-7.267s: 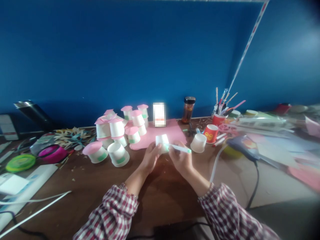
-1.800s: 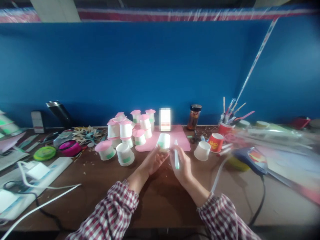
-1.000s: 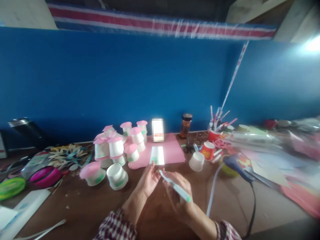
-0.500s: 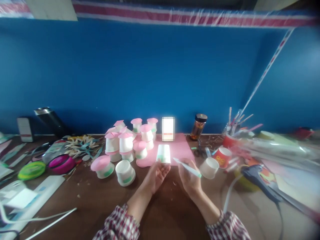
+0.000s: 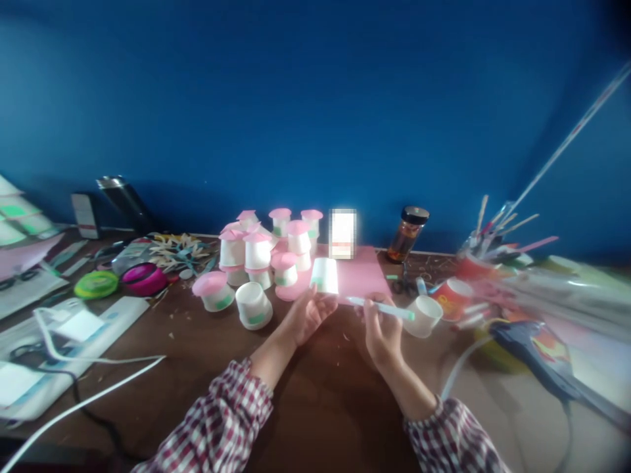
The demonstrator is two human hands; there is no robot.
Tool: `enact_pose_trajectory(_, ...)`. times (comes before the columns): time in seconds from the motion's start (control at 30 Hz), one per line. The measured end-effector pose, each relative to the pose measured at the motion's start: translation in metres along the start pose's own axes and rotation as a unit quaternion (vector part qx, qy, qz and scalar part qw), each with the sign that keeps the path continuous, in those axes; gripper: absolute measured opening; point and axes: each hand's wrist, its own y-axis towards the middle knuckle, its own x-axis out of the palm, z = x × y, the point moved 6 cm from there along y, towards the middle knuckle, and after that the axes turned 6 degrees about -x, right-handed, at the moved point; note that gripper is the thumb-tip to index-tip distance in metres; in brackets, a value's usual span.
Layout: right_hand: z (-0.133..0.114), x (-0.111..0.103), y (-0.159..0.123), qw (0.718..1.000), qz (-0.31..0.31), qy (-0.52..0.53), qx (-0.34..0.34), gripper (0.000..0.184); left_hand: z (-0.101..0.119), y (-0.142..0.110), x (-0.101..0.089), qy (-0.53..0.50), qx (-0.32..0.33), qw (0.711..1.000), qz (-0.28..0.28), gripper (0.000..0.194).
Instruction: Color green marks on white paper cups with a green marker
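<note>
My left hand (image 5: 311, 318) is closed around the lower end of a white paper cup (image 5: 325, 276) with a green patch on its side. The cup is tilted, its far end over a pink sheet (image 5: 365, 272). A marker pen (image 5: 392, 309) with a green end is pinched in my right hand (image 5: 383, 335), its pale tip pointing left, a short way from the cup. Just right of that hand stands another white paper cup (image 5: 424, 316). On the left, a white cup stack (image 5: 253, 307) with a green patch stands near my left wrist.
Several white cups with pink paper tops (image 5: 257, 246) stand left of the sheet. Behind are a dark-capped amber jar (image 5: 409, 233) and a blurred bright rectangle (image 5: 342, 233). A glue gun (image 5: 532, 355), red cup (image 5: 454, 299) and sticks crowd the right; a power strip (image 5: 113, 335) and cables lie left.
The view has tipped downward, so the table sits higher in the picture. The marker has turned closer to level in my right hand. My left hand keeps hold of the paper cup.
</note>
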Motion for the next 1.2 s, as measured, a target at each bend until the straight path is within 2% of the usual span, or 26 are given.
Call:
enact_pose_trajectory(0.27, -0.016, 0.008, -0.009, 0.996, -0.055, -0.055, -0.041, 0.016, 0.004, -0.01, 0.005, -0.015, 0.013, 0.999, 0.046, 0.034)
enact_pose_trajectory(0.43, -0.017, 0.001, -0.003, 0.999, -0.01, -0.037, -0.034, 0.017, -0.001, -0.007, 0.002, -0.008, 0.029, 0.999, 0.017, 0.029)
enact_pose_trajectory(0.53, -0.015, 0.001, -0.001, 0.999, -0.008, -0.037, -0.03, 0.018, -0.003, -0.007, 0.003, 0.006, 0.047, 0.999, -0.014, 0.025)
enact_pose_trajectory(0.77, -0.01, 0.001, -0.002, 0.998, -0.023, -0.049, -0.027, 0.017, -0.011, -0.009, 0.012, 0.033, 0.019, 0.998, -0.053, 0.023)
enact_pose_trajectory(1.2, -0.019, 0.001, -0.002, 0.993, -0.049, -0.092, -0.06, 0.015, -0.012, -0.012, 0.017, 0.057, 0.044, 0.996, -0.057, 0.025)
